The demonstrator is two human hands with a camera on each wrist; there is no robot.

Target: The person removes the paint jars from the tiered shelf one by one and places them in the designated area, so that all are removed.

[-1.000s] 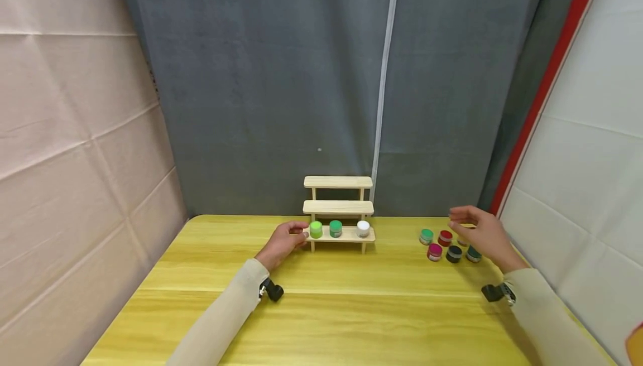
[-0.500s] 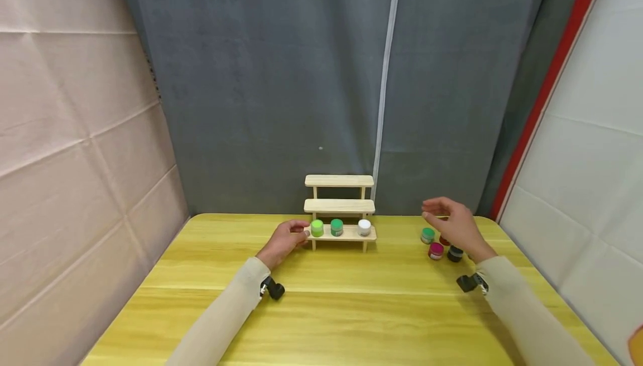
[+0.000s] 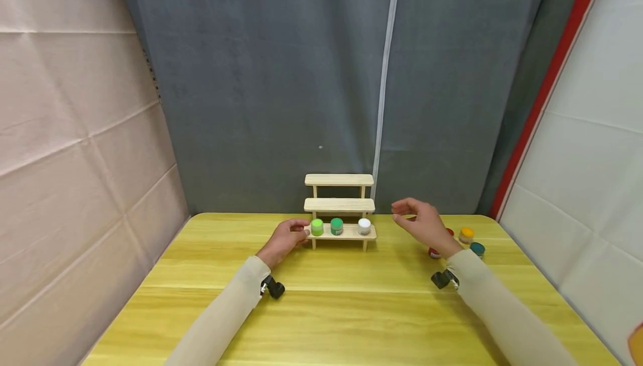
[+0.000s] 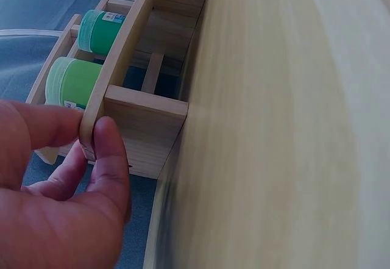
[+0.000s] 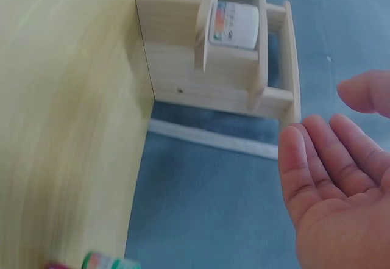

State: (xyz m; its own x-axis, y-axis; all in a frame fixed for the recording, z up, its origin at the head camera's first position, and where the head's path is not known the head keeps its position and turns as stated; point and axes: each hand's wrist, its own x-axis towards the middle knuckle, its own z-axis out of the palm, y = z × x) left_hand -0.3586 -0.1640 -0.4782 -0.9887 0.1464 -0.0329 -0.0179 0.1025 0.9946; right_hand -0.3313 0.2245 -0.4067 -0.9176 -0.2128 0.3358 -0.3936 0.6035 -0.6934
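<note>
A three-tier wooden display stand (image 3: 339, 205) stands at the table's back edge. On its lowest shelf are a light green jar (image 3: 317, 227), a green jar (image 3: 336, 226) and a white jar (image 3: 364, 226). My left hand (image 3: 284, 241) pinches the left end of that shelf, with the thumb and a finger around the board (image 4: 91, 113) in the left wrist view. My right hand (image 3: 423, 224) is raised to the right of the stand, thumb apart from the fingers and nothing held. In the right wrist view, its palm (image 5: 344, 238) faces the camera, and the white jar's label shows.
Behind my right hand and wrist is a group of small jars, partly hidden: a yellow-lidded jar (image 3: 466, 234), a dark teal one (image 3: 478, 250) and red ones. A grey curtain (image 3: 261, 104) hangs behind the yellow wooden table (image 3: 321, 321). White cloth walls flank both sides.
My right hand has moved left, from above the group of jars toward the stand, uncovering the yellow-lidded jar. The left hand stays at the shelf end.
</note>
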